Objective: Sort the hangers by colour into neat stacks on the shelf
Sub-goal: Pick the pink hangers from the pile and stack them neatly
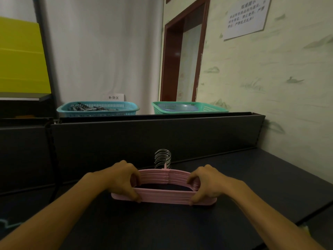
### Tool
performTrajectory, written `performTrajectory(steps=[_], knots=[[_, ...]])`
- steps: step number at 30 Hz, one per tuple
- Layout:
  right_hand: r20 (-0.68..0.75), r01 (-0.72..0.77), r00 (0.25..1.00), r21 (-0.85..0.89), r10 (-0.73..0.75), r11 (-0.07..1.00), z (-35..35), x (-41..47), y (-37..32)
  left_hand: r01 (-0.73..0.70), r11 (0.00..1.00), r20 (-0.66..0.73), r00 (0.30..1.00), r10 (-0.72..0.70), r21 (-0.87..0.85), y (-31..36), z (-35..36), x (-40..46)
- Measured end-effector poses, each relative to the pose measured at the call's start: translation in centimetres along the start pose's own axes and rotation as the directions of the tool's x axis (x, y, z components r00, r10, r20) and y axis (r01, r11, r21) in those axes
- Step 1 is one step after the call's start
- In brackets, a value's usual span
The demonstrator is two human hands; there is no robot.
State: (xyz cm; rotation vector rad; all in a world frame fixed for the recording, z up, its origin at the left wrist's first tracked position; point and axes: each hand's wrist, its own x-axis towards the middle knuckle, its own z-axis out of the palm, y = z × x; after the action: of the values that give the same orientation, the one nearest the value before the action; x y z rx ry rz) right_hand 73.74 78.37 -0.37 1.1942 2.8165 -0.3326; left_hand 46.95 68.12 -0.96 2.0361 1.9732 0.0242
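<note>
A stack of several pink hangers (164, 194) lies flat on the dark shelf (252, 177), their metal hooks (163, 158) bunched together and pointing toward the back panel. My left hand (124, 179) grips the stack's left end, fingers curled over the top and thumb at the lower bar. My right hand (205, 184) grips the right end the same way. A bit of a light blue hanger (7, 225) shows at the far left edge, mostly out of view.
A dark upright back panel (144, 138) rises behind the shelf. Beyond it stand a blue basket (97, 109) holding clips and a green basket (189, 107) with a blue bowl. The wall runs along the right; a yellow board (19, 56) stands at left.
</note>
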Motion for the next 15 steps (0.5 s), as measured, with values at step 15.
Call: performTrajectory(steps=[15], knots=[[-0.016,0.028,0.999,0.011,-0.027,1.0,0.29,0.03,0.15,-0.025,0.999,0.044,0.999,0.024,0.024,-0.17,-0.42,0.4]])
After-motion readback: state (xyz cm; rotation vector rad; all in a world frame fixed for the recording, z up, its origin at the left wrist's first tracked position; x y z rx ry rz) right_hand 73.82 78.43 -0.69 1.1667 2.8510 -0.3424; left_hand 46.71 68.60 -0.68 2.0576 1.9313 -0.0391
